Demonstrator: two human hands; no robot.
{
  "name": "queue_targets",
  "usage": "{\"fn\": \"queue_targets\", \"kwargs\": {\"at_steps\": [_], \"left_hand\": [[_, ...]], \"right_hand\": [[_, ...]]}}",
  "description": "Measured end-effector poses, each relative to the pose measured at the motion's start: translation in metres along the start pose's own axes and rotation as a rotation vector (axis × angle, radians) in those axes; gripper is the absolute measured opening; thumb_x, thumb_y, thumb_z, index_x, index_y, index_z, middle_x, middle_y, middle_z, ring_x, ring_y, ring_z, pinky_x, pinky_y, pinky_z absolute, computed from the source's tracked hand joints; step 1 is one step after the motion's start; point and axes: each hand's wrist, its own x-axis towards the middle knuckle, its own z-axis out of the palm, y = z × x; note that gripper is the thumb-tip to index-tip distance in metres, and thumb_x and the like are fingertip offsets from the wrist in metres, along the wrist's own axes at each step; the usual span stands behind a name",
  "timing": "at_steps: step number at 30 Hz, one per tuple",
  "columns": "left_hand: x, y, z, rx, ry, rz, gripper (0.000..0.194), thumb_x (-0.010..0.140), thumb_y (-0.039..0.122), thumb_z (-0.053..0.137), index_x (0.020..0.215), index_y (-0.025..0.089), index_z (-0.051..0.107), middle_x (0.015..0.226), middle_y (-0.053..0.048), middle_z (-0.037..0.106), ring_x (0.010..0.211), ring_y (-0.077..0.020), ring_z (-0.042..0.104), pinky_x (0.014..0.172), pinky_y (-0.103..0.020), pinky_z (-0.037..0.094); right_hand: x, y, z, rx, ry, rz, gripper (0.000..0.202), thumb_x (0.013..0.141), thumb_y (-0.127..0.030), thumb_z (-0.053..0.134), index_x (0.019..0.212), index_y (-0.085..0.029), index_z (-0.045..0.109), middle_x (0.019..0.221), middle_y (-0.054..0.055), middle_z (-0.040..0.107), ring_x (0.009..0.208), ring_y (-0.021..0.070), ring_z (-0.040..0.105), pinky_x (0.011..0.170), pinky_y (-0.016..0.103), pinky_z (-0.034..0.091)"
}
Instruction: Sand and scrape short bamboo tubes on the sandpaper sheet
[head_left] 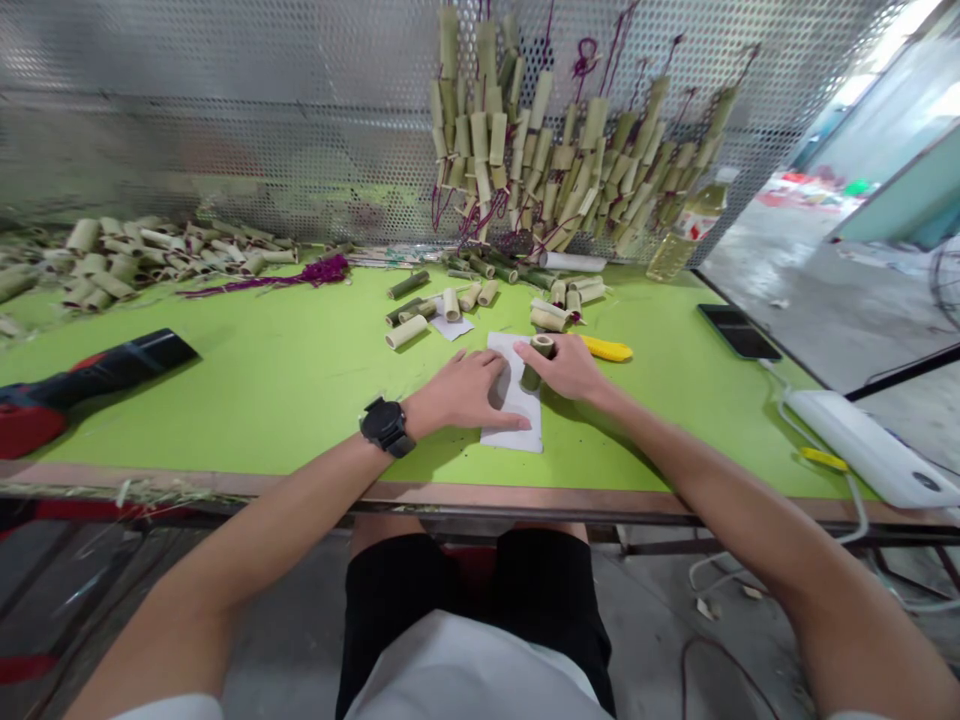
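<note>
While the right hand point(571, 368) grips a bamboo tube point(531, 375) | left hand point(463, 390) spread over white paper point(517, 397)

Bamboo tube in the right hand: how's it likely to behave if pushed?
Likely stiff and light for its size: the bamboo tube shows a hollow end. On its side it would probably roll, given the round wall. Upright, as the right hand roughly holds it, it might tip, being taller than wide.

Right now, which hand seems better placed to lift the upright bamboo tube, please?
Probably the right hand, which holds the bamboo tube; the left hand is spread partly over the white paper.
</note>
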Motion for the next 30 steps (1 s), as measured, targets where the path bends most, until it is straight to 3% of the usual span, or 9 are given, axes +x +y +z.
{"fn": "queue_targets", "kwargs": {"at_steps": [4, 7, 13, 17, 21, 25, 27, 30], "left_hand": [[0.0, 0.0, -0.001, 0.007, -0.007, 0.005, 0.096, 0.09, 0.099, 0.059, 0.145, 0.021, 0.068, 0.157, -0.02, 0.069, 0.148, -0.0489, 0.061, 0.123, -0.059, 0.047], [0.0, 0.001, -0.002, 0.003, -0.009, 0.001, 0.097, 0.09, 0.099, 0.059, 0.147, 0.021, 0.067, 0.162, -0.019, 0.067, 0.149, -0.049, 0.06, 0.124, -0.059, 0.046], [0.0, 0.0, -0.004, 0.001, -0.013, -0.001, 0.1, 0.09, 0.099, 0.06, 0.15, 0.02, 0.066, 0.166, -0.02, 0.064, 0.149, -0.0475, 0.061, 0.125, -0.057, 0.047], [0.001, -0.001, -0.003, 0.008, -0.008, 0.006, 0.101, 0.09, 0.099, 0.061, 0.151, 0.018, 0.067, 0.166, -0.021, 0.064, 0.149, -0.0478, 0.061, 0.124, -0.056, 0.048], [0.002, -0.002, -0.002, 0.011, -0.008, 0.009, 0.105, 0.087, 0.099, 0.067, 0.152, 0.017, 0.066, 0.166, -0.022, 0.064, 0.15, -0.0486, 0.061, 0.125, -0.056, 0.048], [0.002, -0.003, -0.001, 0.013, 0.005, 0.017, 0.102, 0.088, 0.1, 0.067, 0.149, 0.019, 0.068, 0.164, -0.02, 0.066, 0.149, -0.0481, 0.061, 0.124, -0.055, 0.048], [0.002, -0.004, 0.0, 0.016, 0.01, 0.016, 0.102, 0.087, 0.1, 0.068, 0.149, 0.019, 0.068, 0.164, -0.02, 0.066, 0.15, -0.048, 0.061, 0.124, -0.055, 0.048], [0.002, -0.004, 0.0, 0.014, 0.001, 0.009, 0.102, 0.089, 0.099, 0.066, 0.152, 0.018, 0.066, 0.167, -0.02, 0.064, 0.151, -0.0472, 0.06, 0.126, -0.054, 0.047]], "right_hand": [[0.005, 0.002, -0.002, 0.086, 0.0, -0.003, 0.077, 0.093, -0.098, 0.065, 0.069, -0.027, 0.047, 0.069, 0.001, 0.052, 0.067, 0.0188, 0.043, 0.061, 0.037, 0.036], [0.01, 0.011, -0.006, 0.112, -0.024, 0.097, 0.075, 0.09, -0.097, 0.07, 0.07, -0.027, 0.054, 0.066, 0.001, 0.054, 0.064, 0.0186, 0.044, 0.059, 0.037, 0.037], [0.015, 0.029, -0.009, -0.096, 0.057, 0.187, 0.067, 0.097, -0.074, 0.08, 0.058, -0.026, 0.054, 0.056, 0.003, 0.053, 0.056, 0.0178, 0.045, 0.056, 0.037, 0.033], [0.013, 0.023, -0.012, -0.276, 0.081, 0.186, 0.063, 0.102, -0.063, 0.073, 0.055, -0.024, 0.059, 0.056, 0.006, 0.06, 0.058, 0.0192, 0.051, 0.057, 0.036, 0.033], [0.012, 0.009, -0.016, -0.367, 0.041, 0.159, 0.047, 0.106, -0.058, 0.064, 0.078, -0.022, 0.077, 0.08, 0.008, 0.078, 0.069, 0.021, 0.061, 0.064, 0.036, 0.038], [0.012, 0.006, -0.016, -0.558, -0.006, 0.205, 0.063, 0.114, -0.064, 0.049, 0.078, -0.02, 0.076, 0.079, 0.011, 0.076, 0.075, 0.025, 0.064, 0.073, 0.039, 0.043], [0.012, 0.01, -0.015, -0.636, 0.0, 0.144, 0.067, 0.117, -0.063, 0.042, 0.08, -0.02, 0.076, 0.089, 0.016, 0.078, 0.088, 0.0303, 0.068, 0.081, 0.042, 0.046], [0.013, 0.017, -0.014, -0.665, -0.02, -0.1, 0.061, 0.12, -0.056, 0.037, 0.098, -0.018, 0.08, 0.115, 0.02, 0.081, 0.111, 0.035, 0.067, 0.096, 0.047, 0.046]]}}
